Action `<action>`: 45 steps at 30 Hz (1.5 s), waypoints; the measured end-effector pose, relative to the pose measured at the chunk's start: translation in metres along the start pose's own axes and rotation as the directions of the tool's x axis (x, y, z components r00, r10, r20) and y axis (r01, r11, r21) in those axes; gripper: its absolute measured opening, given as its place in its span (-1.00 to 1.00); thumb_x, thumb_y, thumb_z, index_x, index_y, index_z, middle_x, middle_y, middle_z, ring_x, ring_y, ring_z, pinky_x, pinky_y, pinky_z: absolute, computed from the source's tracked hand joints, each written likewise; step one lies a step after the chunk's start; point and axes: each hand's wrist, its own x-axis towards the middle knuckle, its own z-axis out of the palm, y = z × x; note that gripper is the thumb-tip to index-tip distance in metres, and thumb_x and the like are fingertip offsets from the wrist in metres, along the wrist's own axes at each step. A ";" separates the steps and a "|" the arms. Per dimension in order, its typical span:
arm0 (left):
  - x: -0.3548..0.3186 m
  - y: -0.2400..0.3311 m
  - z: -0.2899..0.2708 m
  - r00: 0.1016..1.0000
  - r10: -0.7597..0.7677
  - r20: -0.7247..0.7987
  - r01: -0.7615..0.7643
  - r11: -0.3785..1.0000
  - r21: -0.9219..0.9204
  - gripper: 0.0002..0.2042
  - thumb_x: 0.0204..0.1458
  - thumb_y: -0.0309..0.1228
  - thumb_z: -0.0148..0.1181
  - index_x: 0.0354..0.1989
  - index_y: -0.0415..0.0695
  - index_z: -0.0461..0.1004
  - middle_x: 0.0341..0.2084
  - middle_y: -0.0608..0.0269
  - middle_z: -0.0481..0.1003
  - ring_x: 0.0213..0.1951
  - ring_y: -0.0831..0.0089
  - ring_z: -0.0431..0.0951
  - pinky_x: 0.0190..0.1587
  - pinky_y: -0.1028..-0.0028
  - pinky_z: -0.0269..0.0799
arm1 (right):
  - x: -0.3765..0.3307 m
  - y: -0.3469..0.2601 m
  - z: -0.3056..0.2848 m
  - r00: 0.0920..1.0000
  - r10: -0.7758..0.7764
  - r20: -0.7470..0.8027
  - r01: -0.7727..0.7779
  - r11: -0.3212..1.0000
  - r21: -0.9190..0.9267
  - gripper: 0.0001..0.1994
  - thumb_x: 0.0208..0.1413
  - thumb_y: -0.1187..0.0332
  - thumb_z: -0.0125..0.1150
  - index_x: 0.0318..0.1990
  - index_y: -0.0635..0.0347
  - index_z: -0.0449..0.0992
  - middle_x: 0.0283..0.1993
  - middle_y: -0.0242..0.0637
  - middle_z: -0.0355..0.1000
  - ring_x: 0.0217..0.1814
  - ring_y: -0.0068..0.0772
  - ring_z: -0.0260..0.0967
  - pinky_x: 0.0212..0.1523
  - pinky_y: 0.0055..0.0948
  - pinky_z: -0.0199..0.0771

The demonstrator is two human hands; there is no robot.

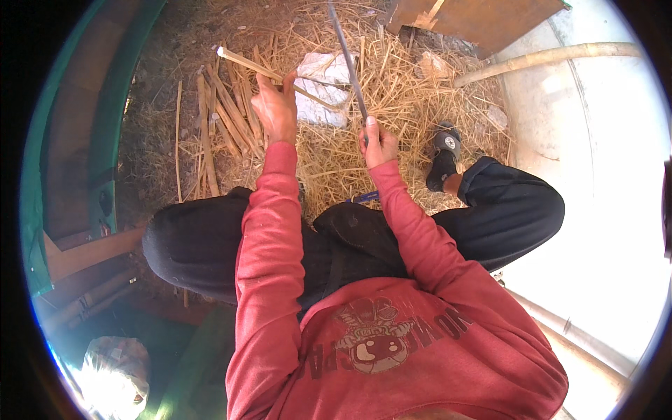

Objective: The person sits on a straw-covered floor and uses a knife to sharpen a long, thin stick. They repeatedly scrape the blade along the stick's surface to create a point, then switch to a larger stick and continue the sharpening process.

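Note:
My left hand (276, 108) is closed around a pale split-bamboo stick (243, 61), which slants from the upper left down toward a white block (323, 108) on the ground. In my right hand (380, 145) is the handle of a machete (346, 59), its long, narrow, dark blade pointing away from me and slightly left. The blade stands apart from the stick, over the right side of the block. My fingers cover most of the machete's handle.
Several split bamboo strips (224, 115) lie left of the block. Straw-like shavings (392, 91) cover the ground around it. A wooden board (472, 21) and a bamboo pole (553, 54) are at the far right. A blue object (364, 198) lies between my legs.

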 end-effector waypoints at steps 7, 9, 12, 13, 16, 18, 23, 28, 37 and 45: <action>0.006 0.006 -0.004 1.000 -0.030 0.004 0.031 0.989 -0.147 -0.69 0.03 -0.31 0.31 -0.43 -0.39 0.47 -0.72 -0.06 0.53 -0.65 0.23 0.61 -0.52 0.34 0.53 | -0.006 -0.011 -0.003 1.000 0.010 0.004 -0.011 0.996 0.094 -0.48 0.31 0.01 -0.05 -0.61 0.20 0.41 -0.76 -0.44 0.24 -0.71 -0.63 0.21 -0.64 -0.51 0.18; 0.005 0.010 -0.004 0.999 -0.016 -0.030 0.013 0.995 -0.099 -0.69 0.02 -0.31 0.31 -0.50 -0.37 0.48 -0.73 -0.05 0.53 -0.66 0.25 0.61 -0.51 0.35 0.54 | -0.003 -0.003 -0.005 1.000 -0.018 -0.001 0.018 0.998 0.063 -0.48 0.30 0.00 -0.03 -0.61 0.21 0.42 -0.76 -0.44 0.24 -0.71 -0.62 0.21 -0.64 -0.52 0.19; 0.004 0.015 -0.003 0.999 -0.017 -0.038 0.015 0.999 -0.040 -0.69 0.02 -0.30 0.32 -0.54 -0.35 0.50 -0.74 -0.02 0.53 -0.68 0.27 0.60 -0.52 0.35 0.54 | -0.002 0.005 -0.006 1.000 -0.003 -0.027 0.002 0.998 -0.056 -0.47 0.27 -0.01 0.00 -0.62 0.22 0.44 -0.75 -0.42 0.27 -0.69 -0.60 0.23 -0.60 -0.51 0.22; 0.006 0.016 -0.004 1.000 -0.018 -0.023 0.017 0.998 -0.056 -0.69 0.02 -0.30 0.31 -0.54 -0.35 0.51 -0.74 -0.01 0.53 -0.67 0.28 0.60 -0.52 0.36 0.54 | -0.001 0.007 -0.007 1.000 -0.008 -0.025 0.006 0.997 -0.071 -0.47 0.27 -0.02 0.01 -0.61 0.22 0.45 -0.75 -0.41 0.27 -0.69 -0.58 0.23 -0.59 -0.50 0.23; 0.013 0.001 0.002 0.999 -0.009 -0.041 0.006 0.998 -0.070 -0.71 0.02 -0.31 0.30 -0.54 -0.34 0.53 -0.74 0.00 0.53 -0.67 0.28 0.60 -0.54 0.37 0.54 | -0.001 0.009 -0.004 1.000 -0.011 -0.010 0.010 0.990 -0.143 -0.48 0.25 -0.02 0.03 -0.57 0.25 0.49 -0.73 -0.32 0.31 -0.65 -0.48 0.29 -0.52 -0.43 0.29; 0.014 -0.004 0.005 0.998 0.002 -0.056 -0.006 0.997 -0.074 -0.73 0.02 -0.32 0.29 -0.53 -0.33 0.54 -0.74 0.00 0.53 -0.68 0.27 0.60 -0.56 0.38 0.54 | -0.001 0.011 -0.006 1.000 0.005 0.000 -0.005 0.972 -0.233 -0.49 0.25 -0.01 0.03 -0.52 0.28 0.54 -0.67 -0.19 0.41 -0.58 -0.34 0.41 -0.45 -0.36 0.38; 0.013 -0.022 0.020 0.993 -0.108 -0.043 0.100 0.984 -0.147 -0.76 0.02 -0.36 0.27 -0.48 -0.34 0.53 -0.74 0.02 0.53 -0.69 0.26 0.59 -0.61 0.41 0.52 | -0.014 0.078 -0.018 0.980 0.198 0.007 -0.146 0.746 -0.649 -0.33 0.21 -0.19 -0.07 -0.32 0.39 0.61 -0.37 0.18 0.51 -0.27 0.16 0.50 -0.16 -0.11 0.45; 0.005 -0.012 0.010 0.997 -0.040 -0.063 0.024 0.972 -0.233 -0.76 0.02 -0.38 0.26 -0.50 -0.36 0.48 -0.74 0.02 0.53 -0.70 0.30 0.59 -0.61 0.38 0.53 | 0.002 0.070 -0.018 0.988 0.144 -0.060 -0.137 0.618 -0.774 -0.29 0.19 -0.22 -0.09 -0.27 0.42 0.60 -0.39 0.20 0.50 -0.33 0.21 0.47 -0.16 -0.05 0.46; -0.001 -0.013 0.003 0.994 -0.013 -0.111 -0.005 0.987 -0.159 -0.78 0.00 -0.43 0.26 -0.51 -0.38 0.48 -0.73 -0.03 0.53 -0.68 0.29 0.60 -0.58 0.37 0.56 | -0.011 0.076 -0.021 0.991 0.129 -0.039 -0.120 0.709 -0.695 -0.33 0.17 -0.21 -0.01 -0.23 0.38 0.61 -0.44 0.17 0.50 -0.32 0.18 0.48 -0.21 -0.03 0.41; 0.002 -0.025 -0.001 0.993 -0.090 -0.074 0.069 0.968 -0.242 -0.84 0.00 -0.53 0.22 -0.41 -0.43 0.46 -0.70 -0.07 0.53 -0.67 0.30 0.61 -0.61 0.39 0.57 | 0.004 0.018 -0.007 0.996 0.088 -0.007 -0.088 0.979 -0.182 -0.29 0.17 -0.26 -0.07 -0.42 0.38 0.57 -0.55 0.02 0.44 -0.49 -0.11 0.39 -0.35 -0.25 0.38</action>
